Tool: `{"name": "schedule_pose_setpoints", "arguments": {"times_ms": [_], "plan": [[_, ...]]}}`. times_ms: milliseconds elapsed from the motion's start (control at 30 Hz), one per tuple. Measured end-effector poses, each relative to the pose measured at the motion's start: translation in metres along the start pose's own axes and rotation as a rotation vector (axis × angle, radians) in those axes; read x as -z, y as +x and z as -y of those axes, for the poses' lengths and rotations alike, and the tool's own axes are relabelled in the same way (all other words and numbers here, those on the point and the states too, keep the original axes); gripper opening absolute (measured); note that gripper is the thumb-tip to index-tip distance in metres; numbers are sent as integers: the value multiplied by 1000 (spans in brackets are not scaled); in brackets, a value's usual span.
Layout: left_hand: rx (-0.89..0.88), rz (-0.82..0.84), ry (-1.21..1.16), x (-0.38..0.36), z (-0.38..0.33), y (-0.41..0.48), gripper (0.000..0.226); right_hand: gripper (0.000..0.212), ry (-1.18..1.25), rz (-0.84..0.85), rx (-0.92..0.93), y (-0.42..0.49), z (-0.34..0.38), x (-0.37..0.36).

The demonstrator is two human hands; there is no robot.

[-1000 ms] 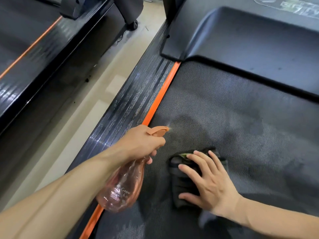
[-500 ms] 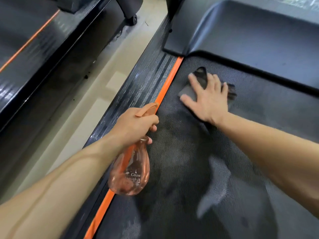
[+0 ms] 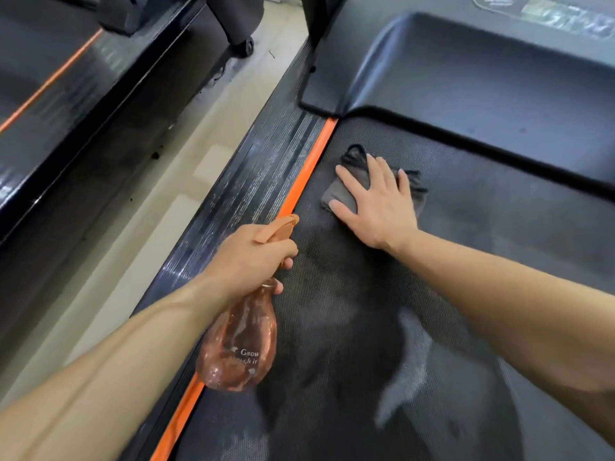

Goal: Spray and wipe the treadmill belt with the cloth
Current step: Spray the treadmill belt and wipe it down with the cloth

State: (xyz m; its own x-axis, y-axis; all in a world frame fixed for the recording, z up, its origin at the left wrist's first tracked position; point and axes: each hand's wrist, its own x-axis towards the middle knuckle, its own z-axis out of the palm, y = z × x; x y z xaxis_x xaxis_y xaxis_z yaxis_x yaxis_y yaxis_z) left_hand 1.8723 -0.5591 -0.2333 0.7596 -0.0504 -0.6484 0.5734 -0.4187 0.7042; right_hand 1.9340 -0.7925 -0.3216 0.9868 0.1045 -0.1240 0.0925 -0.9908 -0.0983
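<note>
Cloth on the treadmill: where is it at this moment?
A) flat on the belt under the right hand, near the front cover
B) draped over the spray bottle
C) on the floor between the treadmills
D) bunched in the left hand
A: the right hand presses the cloth on the belt; the left hand grips the spray bottle.
</note>
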Motion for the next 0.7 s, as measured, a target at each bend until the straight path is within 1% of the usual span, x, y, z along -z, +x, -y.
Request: {"name": "schedule_pose_setpoints", "arguments": {"times_ms": [33, 67, 167, 200, 267, 300, 367, 500, 533, 633, 700], "plan": [[-6, 4, 11, -1, 0, -1, 53, 72, -16, -29, 28, -12, 7, -2], [-9, 13, 14, -3, -2, -2, 53, 75, -24, -40, 104, -32, 14, -4], [-15, 42, 9, -10, -5, 0, 53, 81, -25, 12, 435, -109, 28, -18], [-20, 48, 12, -15, -7, 1, 53, 80, -36, 39, 512, -127, 26, -21], [-38, 52, 21, -26, -14, 4, 46, 79, -58, 70, 598, -143, 16, -23], [-55, 59, 34, -33, -20, 6, 39, 78, -69, 73, 608, -145, 7, -21], [-82, 105, 80, -49, -31, 10, 30, 78, -69, 72, 546, -147, -16, -16], [-115, 159, 256, -90, -60, 22, 24, 81, -70, 58, 218, -167, -82, -9], [-134, 175, 306, -101, -68, 24, 25, 82, -82, 61, 173, -175, -97, -8], [-173, 228, 373, -133, -90, 30, 38, 82, -86, 61, 120, -196, -123, -4], [-188, 248, 391, -151, -104, 34, 37, 81, -21, 22, 26, -208, -123, -5]]}}
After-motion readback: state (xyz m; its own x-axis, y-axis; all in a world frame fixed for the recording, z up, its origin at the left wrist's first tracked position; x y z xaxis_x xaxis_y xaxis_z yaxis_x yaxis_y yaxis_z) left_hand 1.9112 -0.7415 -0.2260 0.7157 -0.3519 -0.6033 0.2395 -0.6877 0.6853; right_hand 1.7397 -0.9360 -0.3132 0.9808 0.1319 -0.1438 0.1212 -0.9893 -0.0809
